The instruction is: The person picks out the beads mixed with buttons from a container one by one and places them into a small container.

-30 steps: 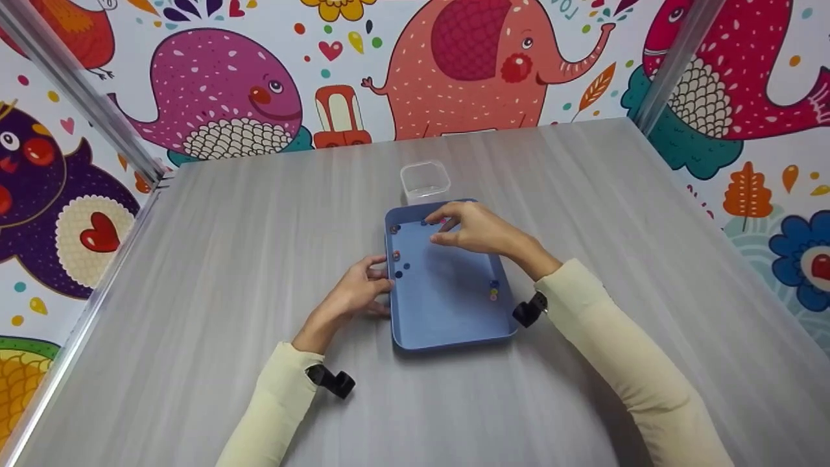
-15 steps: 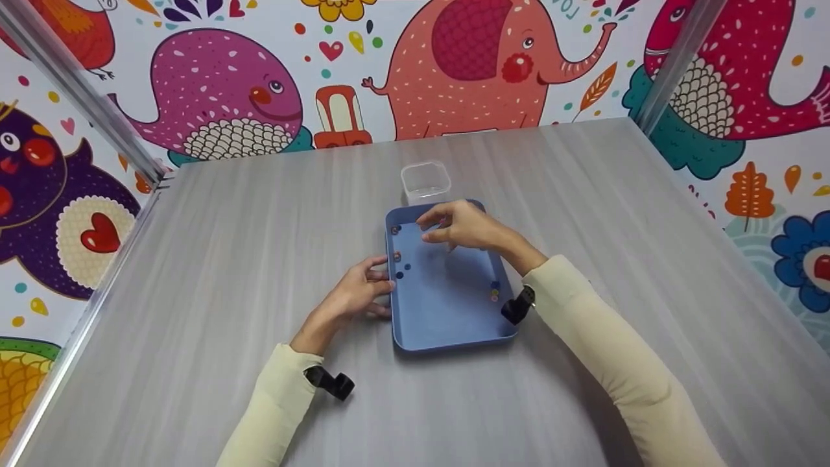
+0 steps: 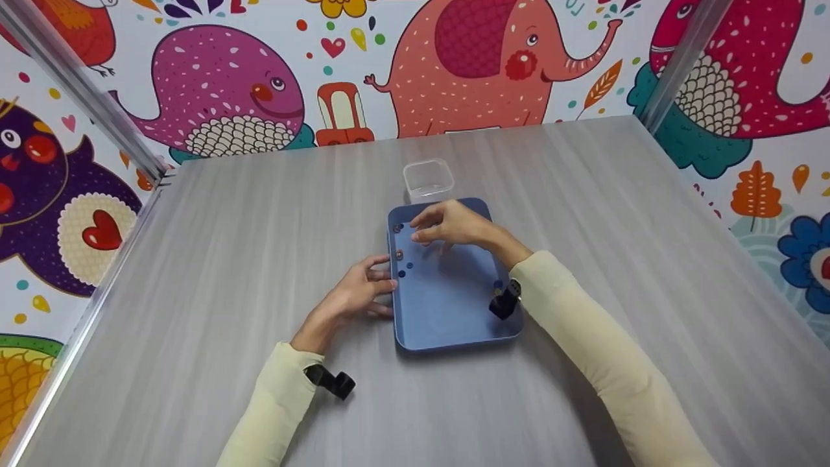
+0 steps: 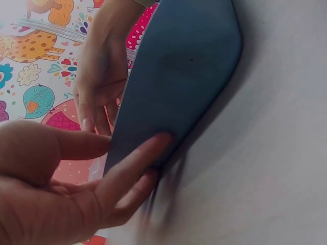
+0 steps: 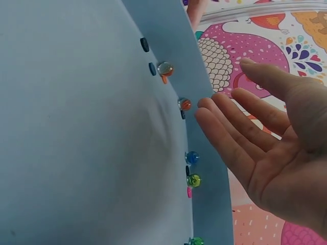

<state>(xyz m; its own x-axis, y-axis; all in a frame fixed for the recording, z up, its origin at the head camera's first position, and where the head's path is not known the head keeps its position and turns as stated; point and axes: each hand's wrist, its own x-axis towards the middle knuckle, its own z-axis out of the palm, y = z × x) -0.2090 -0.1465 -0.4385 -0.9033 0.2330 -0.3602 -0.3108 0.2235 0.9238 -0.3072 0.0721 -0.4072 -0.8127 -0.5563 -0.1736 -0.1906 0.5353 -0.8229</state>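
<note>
The blue tray holds several small glass beads and flat discs; along its left side lie an orange bead, a clear-orange one and two dark discs. Blue and green beads and a pink disc show by the wall in the right wrist view. My left hand holds the tray's left side, thumb at the rim, fingers against the outer wall. Over the tray's far part hovers my right hand, fingers apart and loosely bent in the right wrist view, nothing held.
A clear plastic box stands just beyond the tray's far edge. Grey wood-grain table surrounds both, with printed animal walls at the back and sides. A few beads lie by the tray's right side, partly hidden by the right wrist's camera.
My right hand has moved a little to the left over the tray, and its wrist camera now covers part of the right-side beads. The left hand keeps its place.
</note>
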